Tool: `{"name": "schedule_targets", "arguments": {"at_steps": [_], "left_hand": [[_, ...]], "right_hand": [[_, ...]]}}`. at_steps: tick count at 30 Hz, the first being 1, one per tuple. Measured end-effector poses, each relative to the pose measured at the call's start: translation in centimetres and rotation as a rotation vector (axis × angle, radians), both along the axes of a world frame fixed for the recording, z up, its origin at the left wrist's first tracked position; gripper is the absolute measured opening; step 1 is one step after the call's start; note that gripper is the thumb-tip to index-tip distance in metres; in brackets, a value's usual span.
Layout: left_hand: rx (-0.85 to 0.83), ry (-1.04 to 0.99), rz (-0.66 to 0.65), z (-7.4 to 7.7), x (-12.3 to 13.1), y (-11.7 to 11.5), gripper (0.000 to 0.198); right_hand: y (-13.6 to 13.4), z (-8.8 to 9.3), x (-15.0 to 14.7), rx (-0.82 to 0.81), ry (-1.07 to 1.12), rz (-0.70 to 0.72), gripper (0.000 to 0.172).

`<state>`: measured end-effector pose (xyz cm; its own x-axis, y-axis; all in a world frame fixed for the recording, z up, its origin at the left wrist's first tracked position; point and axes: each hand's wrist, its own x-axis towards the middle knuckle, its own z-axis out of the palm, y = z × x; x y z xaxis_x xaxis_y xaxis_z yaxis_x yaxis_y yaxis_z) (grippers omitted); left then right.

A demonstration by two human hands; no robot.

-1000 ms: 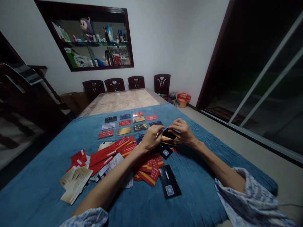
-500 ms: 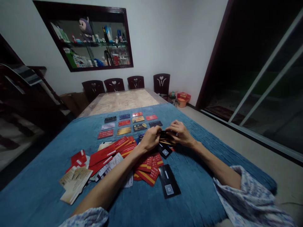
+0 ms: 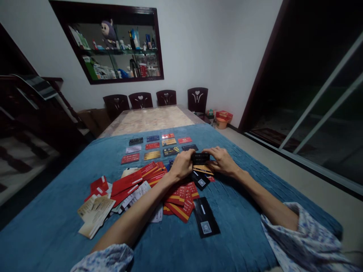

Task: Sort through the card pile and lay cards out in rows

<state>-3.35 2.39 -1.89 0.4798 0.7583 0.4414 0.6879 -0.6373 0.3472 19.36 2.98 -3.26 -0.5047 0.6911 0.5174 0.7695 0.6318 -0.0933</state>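
Note:
Between my two hands a black card (image 3: 200,158) is held upright by its sides, its printed face toward me; whether more cards sit behind it I cannot tell. My left hand (image 3: 183,163) grips its left end with closed fingers. At the right end my right hand (image 3: 222,160) pinches it. Just below are gold cards (image 3: 204,169) and a black card with a square code (image 3: 200,180). Red and yellow cards (image 3: 184,202) fan out under my left forearm. Nearer me lies a larger black card (image 3: 206,217).
Rows of cards (image 3: 152,155) lie flat beyond my hands. At left is a loose heap of red cards (image 3: 126,183) and beige cards (image 3: 98,215). A blue cloth (image 3: 241,234) covers the near table; dark chairs (image 3: 197,99) stand at the far end.
The black card between my hands has tipped upright, so its printed face now shows. The whole view has shifted slightly, with things appearing a little further right.

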Motion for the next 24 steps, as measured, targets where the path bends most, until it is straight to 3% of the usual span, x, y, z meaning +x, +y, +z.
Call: {"name": "schedule_targets", "arguments": {"at_steps": [12, 24], "left_hand": [[-0.021, 0.061, 0.006, -0.34, 0.14, 0.03, 0.047], [-0.106, 0.142, 0.004, 0.54, -0.43, 0.29, 0.044]], "right_hand": [[0.08, -0.32, 0.22, -0.032, -0.013, 0.016, 0.059], [0.16, -0.26, 0.65, -0.025, -0.036, 0.044, 0.048]]}}
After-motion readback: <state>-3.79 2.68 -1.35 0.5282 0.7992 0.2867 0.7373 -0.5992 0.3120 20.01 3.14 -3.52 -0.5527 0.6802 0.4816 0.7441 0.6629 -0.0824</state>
